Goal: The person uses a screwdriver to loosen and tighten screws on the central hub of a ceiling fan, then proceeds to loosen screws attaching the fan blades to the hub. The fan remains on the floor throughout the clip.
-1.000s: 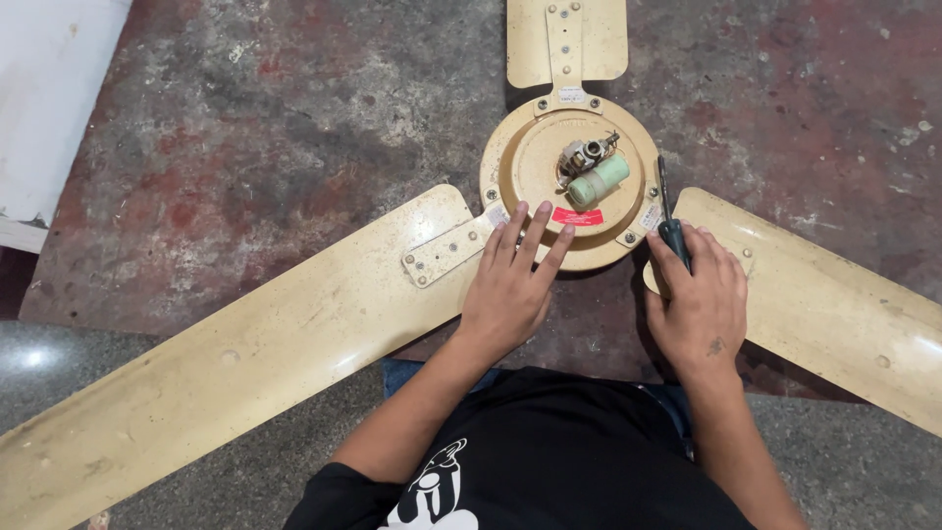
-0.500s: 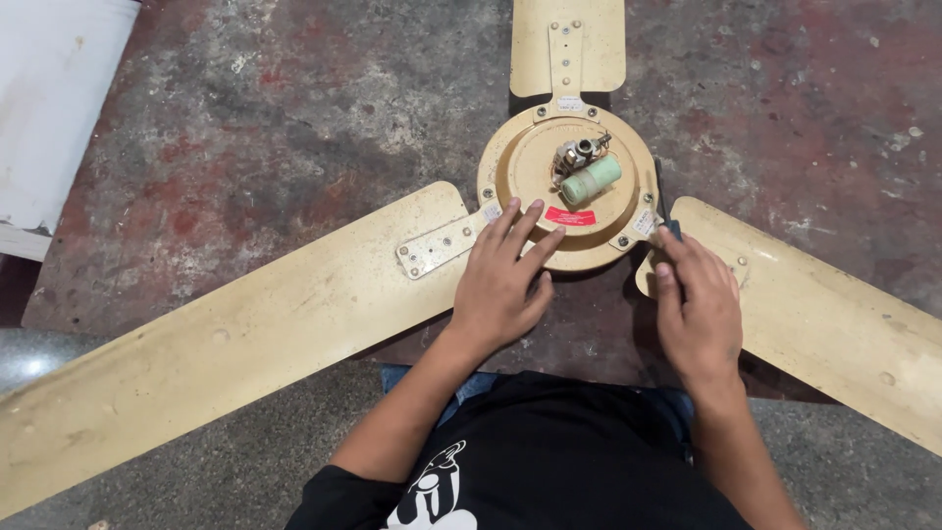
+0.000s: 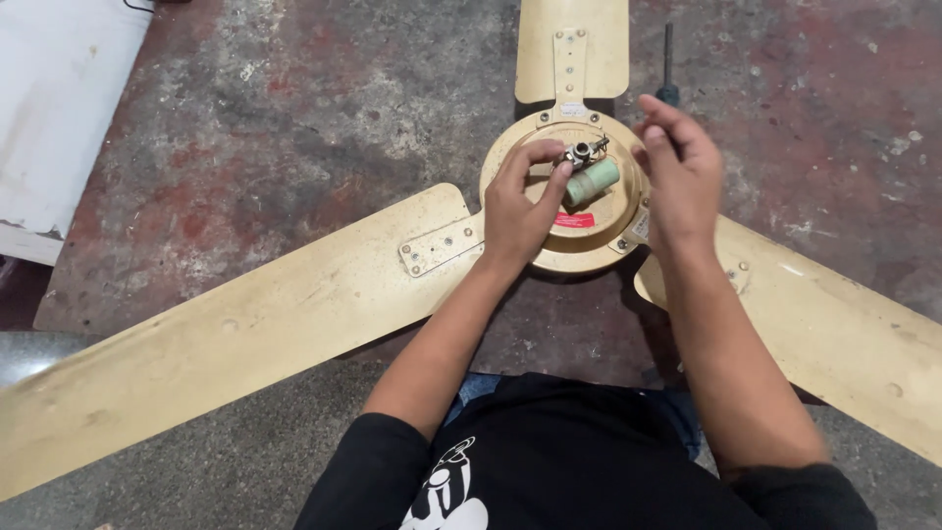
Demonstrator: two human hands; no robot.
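A gold ceiling fan lies on the floor with its round motor hub (image 3: 599, 245) facing up. On the hub sit a small metal fitting (image 3: 584, 152), a pale green cylinder (image 3: 594, 182) and a red label (image 3: 574, 220). My left hand (image 3: 520, 211) rests on the hub, its thumb and fingers pinching at the left side of the metal fitting. My right hand (image 3: 682, 177) hovers over the hub's right edge with curled fingers. A dark screwdriver (image 3: 667, 59) sticks out beyond its fingertips, pointing away from me.
Three gold blades spread from the hub: one far (image 3: 572, 44), one to the left (image 3: 226, 344), one to the right (image 3: 844, 344). The floor is worn red and grey concrete (image 3: 294, 118). A white board (image 3: 59, 108) lies at the far left.
My left hand slid from the hub's near edge up to the metal fitting. My right hand rose from the right blade bracket to above the hub's right edge, carrying the screwdriver.
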